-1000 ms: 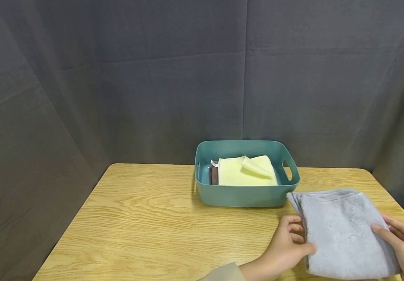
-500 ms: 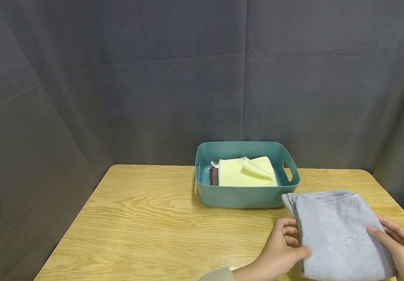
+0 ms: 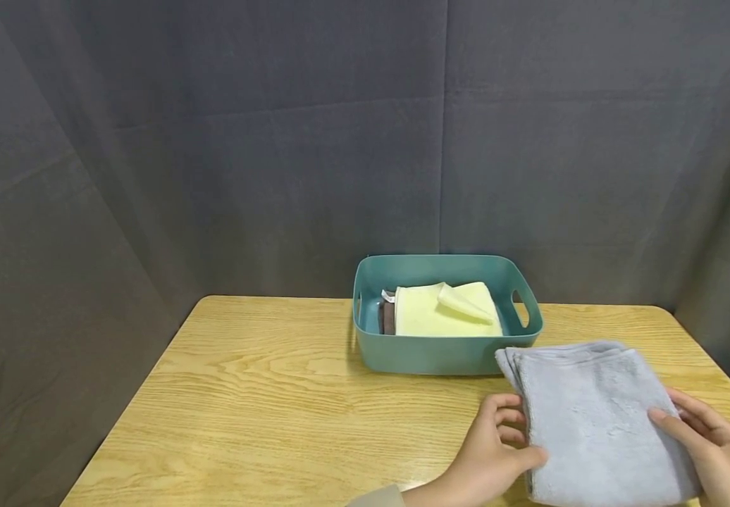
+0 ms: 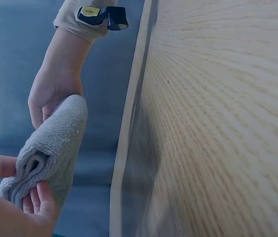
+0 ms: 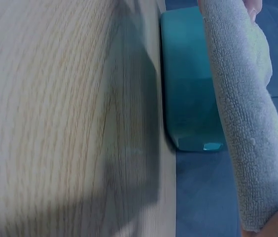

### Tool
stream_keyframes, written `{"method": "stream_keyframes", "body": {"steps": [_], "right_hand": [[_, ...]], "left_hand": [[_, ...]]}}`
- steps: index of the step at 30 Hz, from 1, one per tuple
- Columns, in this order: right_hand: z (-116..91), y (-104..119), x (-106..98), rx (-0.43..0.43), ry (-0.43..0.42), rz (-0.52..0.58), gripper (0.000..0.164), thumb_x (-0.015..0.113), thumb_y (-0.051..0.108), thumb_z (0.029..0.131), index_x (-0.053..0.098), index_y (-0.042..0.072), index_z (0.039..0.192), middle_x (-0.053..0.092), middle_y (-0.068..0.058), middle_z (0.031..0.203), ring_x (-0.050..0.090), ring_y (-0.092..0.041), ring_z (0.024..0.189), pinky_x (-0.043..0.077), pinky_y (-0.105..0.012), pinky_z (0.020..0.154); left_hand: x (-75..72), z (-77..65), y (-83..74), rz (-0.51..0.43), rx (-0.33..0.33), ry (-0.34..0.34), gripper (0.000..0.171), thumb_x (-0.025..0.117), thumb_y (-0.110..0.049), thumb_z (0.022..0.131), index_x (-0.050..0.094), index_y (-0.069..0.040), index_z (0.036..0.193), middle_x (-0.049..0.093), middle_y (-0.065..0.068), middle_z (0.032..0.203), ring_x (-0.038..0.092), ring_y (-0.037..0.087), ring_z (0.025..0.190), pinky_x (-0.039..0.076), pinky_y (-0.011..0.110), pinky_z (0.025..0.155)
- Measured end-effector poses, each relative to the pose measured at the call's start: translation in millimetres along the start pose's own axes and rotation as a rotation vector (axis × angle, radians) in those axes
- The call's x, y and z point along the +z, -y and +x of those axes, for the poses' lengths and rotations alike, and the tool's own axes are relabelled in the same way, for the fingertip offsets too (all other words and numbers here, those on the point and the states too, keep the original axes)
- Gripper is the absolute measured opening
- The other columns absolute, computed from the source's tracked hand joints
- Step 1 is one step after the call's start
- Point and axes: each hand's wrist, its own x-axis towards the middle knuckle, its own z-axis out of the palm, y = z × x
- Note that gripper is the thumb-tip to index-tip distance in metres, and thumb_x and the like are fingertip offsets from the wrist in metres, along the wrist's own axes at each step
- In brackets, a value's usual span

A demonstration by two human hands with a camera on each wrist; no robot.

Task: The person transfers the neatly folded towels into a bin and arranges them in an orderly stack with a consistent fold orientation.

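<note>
A folded grey towel [image 3: 593, 422] is held between both hands near the table's front right, just in front of the teal basket [image 3: 441, 355]. My left hand [image 3: 498, 443] grips its left edge, thumb on top and fingers curled beneath. At its right edge my right hand [image 3: 704, 440] grips it, fingers on top. In the left wrist view the grey towel [image 4: 50, 153] hangs clear of the table [image 4: 218, 123], with the right hand [image 4: 50, 91] at its far end. The right wrist view shows the grey towel [image 5: 247, 113] above the teal basket [image 5: 188, 79].
Inside the basket lie a folded yellow towel [image 3: 444, 313] and a brown towel [image 3: 387, 317] at its left. The wooden table [image 3: 263, 394] stretches left of the hands. A dark grey curtain [image 3: 276, 141] closes off the back and sides.
Both hands have carried the grey towel leftward, nearer the basket's right front corner. The basket and its towels have not moved.
</note>
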Motion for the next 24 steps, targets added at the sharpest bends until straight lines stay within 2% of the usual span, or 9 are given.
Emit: {"method": "stream_keyframes", "body": {"steps": [5, 13, 17, 21, 24], "right_hand": [[2, -1, 3, 0.017, 0.011, -0.048, 0.066, 0.076, 0.051, 0.083, 0.048, 0.043, 0.141, 0.051, 0.036, 0.081, 0.056, 0.005, 0.070, 0.051, -0.027, 0.056], [-1, 2, 9, 0.050, 0.031, -0.095, 0.078, 0.075, 0.056, 0.081, 0.042, 0.036, 0.148, 0.047, 0.036, 0.083, 0.053, 0.006, 0.073, 0.050, -0.026, 0.057], [-4, 3, 10, 0.039, 0.071, -0.071, 0.068, 0.076, 0.052, 0.082, 0.047, 0.042, 0.142, 0.050, 0.036, 0.085, 0.055, 0.006, 0.075, 0.052, -0.028, 0.059], [-7, 3, 11, 0.025, 0.130, -0.029, 0.049, 0.078, 0.048, 0.083, 0.054, 0.052, 0.125, 0.056, 0.033, 0.085, 0.059, 0.002, 0.076, 0.055, -0.032, 0.062], [-11, 3, 12, 0.023, 0.166, -0.009, 0.040, 0.079, 0.046, 0.083, 0.057, 0.053, 0.116, 0.057, 0.032, 0.086, 0.060, 0.001, 0.077, 0.055, -0.032, 0.063]], "left_hand": [[-5.5, -3.2, -2.9, -0.016, -0.020, 0.009, 0.054, 0.070, 0.003, 0.082, 0.047, -0.016, 0.127, 0.054, -0.006, 0.105, 0.051, 0.008, 0.087, 0.047, 0.021, 0.072], [-11.5, -8.9, -7.1, -0.018, -0.024, 0.004, 0.056, 0.070, 0.004, 0.081, 0.047, -0.016, 0.128, 0.054, -0.005, 0.106, 0.051, 0.008, 0.088, 0.046, 0.023, 0.074], [-16.8, -12.4, -6.9, -0.028, -0.043, 0.007, 0.057, 0.070, 0.004, 0.081, 0.046, -0.015, 0.129, 0.054, -0.004, 0.108, 0.051, 0.010, 0.090, 0.046, 0.024, 0.075], [-24.9, -16.1, -6.1, -0.046, -0.059, 0.012, 0.056, 0.069, 0.003, 0.083, 0.045, -0.013, 0.131, 0.054, -0.001, 0.111, 0.051, 0.013, 0.091, 0.046, 0.026, 0.077], [-31.1, -19.2, -6.1, -0.063, -0.059, 0.010, 0.056, 0.069, 0.003, 0.083, 0.045, -0.011, 0.132, 0.054, 0.001, 0.112, 0.051, 0.014, 0.092, 0.045, 0.027, 0.079]]}}
